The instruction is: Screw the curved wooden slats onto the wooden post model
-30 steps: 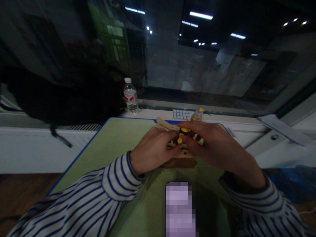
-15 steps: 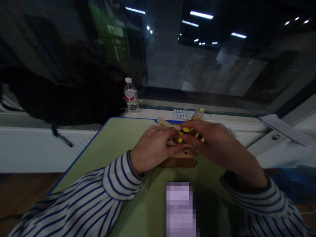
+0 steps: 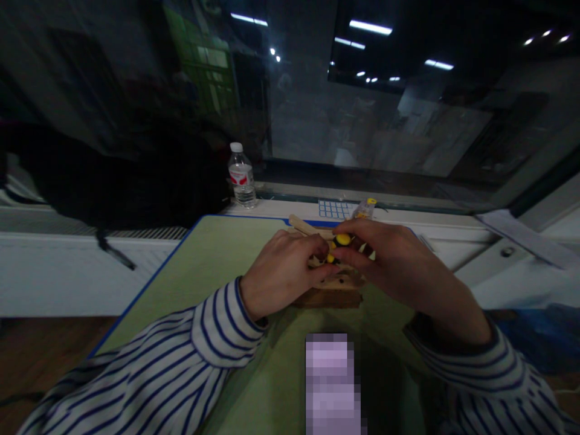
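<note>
Over a light wooden piece with small dark holes (image 3: 351, 279), my two hands are close together. The thumb and fingers of my right hand (image 3: 389, 257) are closed around a small rounded yellow-and-black piece (image 3: 343, 240). My left hand (image 3: 285, 263) is pinched just beside it, its fingertips against a smaller yellow bit (image 3: 330, 258), partly hidden by the fingers. I cannot tell whether the two yellow parts are joined. A pale wooden stick (image 3: 301, 225) pokes out behind my left hand. Below the holed piece shows a darker wooden base (image 3: 333, 298).
A blurred-out phone-like rectangle (image 3: 333, 383) lies nearest me on the green blue-edged table (image 3: 194, 260). On the sill stand a water bottle (image 3: 242, 178) and a small clear pouch with a yellow top (image 3: 365, 208). A dark bag (image 3: 136, 175) is at left; a window rises behind.
Both hands stay almost in place on the pieces. The smaller yellow bit shows less between the fingers now.
</note>
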A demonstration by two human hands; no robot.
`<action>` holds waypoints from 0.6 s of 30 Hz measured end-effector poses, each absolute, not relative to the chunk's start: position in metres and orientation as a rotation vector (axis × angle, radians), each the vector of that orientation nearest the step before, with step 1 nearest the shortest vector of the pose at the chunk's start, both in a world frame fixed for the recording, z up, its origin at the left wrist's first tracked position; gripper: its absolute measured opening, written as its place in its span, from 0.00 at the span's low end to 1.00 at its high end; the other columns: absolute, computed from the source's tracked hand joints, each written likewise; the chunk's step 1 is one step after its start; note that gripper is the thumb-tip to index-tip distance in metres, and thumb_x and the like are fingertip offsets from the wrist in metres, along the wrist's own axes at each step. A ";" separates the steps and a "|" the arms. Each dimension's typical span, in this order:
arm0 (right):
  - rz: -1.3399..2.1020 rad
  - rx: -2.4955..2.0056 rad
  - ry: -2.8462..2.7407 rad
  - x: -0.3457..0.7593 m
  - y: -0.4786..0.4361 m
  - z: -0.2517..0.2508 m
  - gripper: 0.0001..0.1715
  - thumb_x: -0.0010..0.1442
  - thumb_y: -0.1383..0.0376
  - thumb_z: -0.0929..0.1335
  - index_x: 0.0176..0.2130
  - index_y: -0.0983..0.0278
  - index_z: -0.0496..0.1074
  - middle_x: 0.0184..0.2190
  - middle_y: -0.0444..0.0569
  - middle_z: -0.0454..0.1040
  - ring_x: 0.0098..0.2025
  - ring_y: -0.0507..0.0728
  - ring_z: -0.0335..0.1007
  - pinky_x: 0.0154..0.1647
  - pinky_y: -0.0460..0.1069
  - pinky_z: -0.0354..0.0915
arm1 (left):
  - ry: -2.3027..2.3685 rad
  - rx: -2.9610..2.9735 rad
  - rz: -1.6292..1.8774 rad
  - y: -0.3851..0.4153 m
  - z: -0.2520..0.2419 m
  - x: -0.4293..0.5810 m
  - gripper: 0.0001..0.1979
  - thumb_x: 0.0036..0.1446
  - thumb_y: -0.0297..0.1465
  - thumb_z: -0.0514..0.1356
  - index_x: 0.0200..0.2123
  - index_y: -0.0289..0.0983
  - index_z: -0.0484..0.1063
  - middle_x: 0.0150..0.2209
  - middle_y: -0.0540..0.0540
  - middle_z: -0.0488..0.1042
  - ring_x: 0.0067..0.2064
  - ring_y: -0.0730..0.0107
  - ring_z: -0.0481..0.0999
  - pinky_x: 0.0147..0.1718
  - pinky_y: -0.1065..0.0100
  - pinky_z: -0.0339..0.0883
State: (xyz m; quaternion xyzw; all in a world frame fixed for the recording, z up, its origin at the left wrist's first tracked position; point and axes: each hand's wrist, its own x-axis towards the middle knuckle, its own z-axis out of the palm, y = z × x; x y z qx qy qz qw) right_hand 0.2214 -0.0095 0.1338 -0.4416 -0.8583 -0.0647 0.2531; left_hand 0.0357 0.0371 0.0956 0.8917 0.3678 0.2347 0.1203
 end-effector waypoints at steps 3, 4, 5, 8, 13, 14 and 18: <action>-0.176 -1.212 -2.330 0.221 -0.009 0.134 0.10 0.64 0.62 0.66 0.43 0.65 0.73 0.38 0.49 0.78 0.35 0.53 0.74 0.36 0.46 0.62 | 1.066 2.602 0.681 0.037 0.096 0.036 0.13 0.58 0.42 0.61 0.38 0.38 0.76 0.35 0.48 0.80 0.39 0.61 0.78 0.41 0.62 0.65; -0.172 -1.212 -2.329 0.221 -0.009 0.134 0.11 0.64 0.62 0.66 0.43 0.66 0.73 0.37 0.49 0.78 0.35 0.53 0.74 0.35 0.46 0.62 | 1.062 2.602 0.684 0.037 0.097 0.036 0.13 0.59 0.42 0.61 0.38 0.38 0.76 0.35 0.48 0.80 0.39 0.62 0.78 0.41 0.62 0.65; -0.168 -1.212 -2.327 0.221 -0.009 0.134 0.11 0.64 0.61 0.66 0.43 0.66 0.73 0.37 0.49 0.78 0.35 0.53 0.74 0.35 0.47 0.62 | 1.057 2.605 0.685 0.036 0.097 0.036 0.13 0.59 0.42 0.61 0.38 0.38 0.76 0.35 0.48 0.80 0.40 0.62 0.78 0.41 0.62 0.65; -0.175 -1.203 -2.315 0.220 -0.009 0.133 0.12 0.64 0.60 0.66 0.43 0.66 0.72 0.35 0.48 0.78 0.33 0.53 0.73 0.33 0.47 0.62 | 1.049 2.631 0.691 0.036 0.097 0.035 0.12 0.59 0.41 0.60 0.39 0.39 0.76 0.36 0.48 0.80 0.40 0.61 0.78 0.41 0.61 0.65; -0.102 -1.182 -2.310 0.220 -0.011 0.133 0.14 0.64 0.60 0.67 0.47 0.65 0.70 0.32 0.45 0.76 0.30 0.52 0.72 0.30 0.46 0.62 | 1.028 2.659 0.698 0.036 0.097 0.035 0.12 0.61 0.40 0.59 0.39 0.38 0.76 0.36 0.47 0.80 0.39 0.61 0.78 0.40 0.61 0.65; -0.099 -1.171 -2.309 0.220 -0.011 0.133 0.16 0.64 0.61 0.67 0.49 0.66 0.70 0.32 0.45 0.76 0.30 0.51 0.72 0.31 0.46 0.63 | 1.019 2.667 0.694 0.036 0.097 0.035 0.13 0.61 0.41 0.58 0.39 0.38 0.76 0.36 0.47 0.80 0.39 0.61 0.78 0.40 0.61 0.65; -0.127 -1.158 -2.317 0.222 -0.013 0.134 0.21 0.62 0.66 0.67 0.55 0.65 0.67 0.39 0.47 0.77 0.32 0.51 0.72 0.33 0.46 0.64 | 0.983 2.677 0.678 0.036 0.098 0.035 0.13 0.62 0.40 0.57 0.38 0.38 0.77 0.36 0.46 0.80 0.39 0.63 0.78 0.40 0.63 0.66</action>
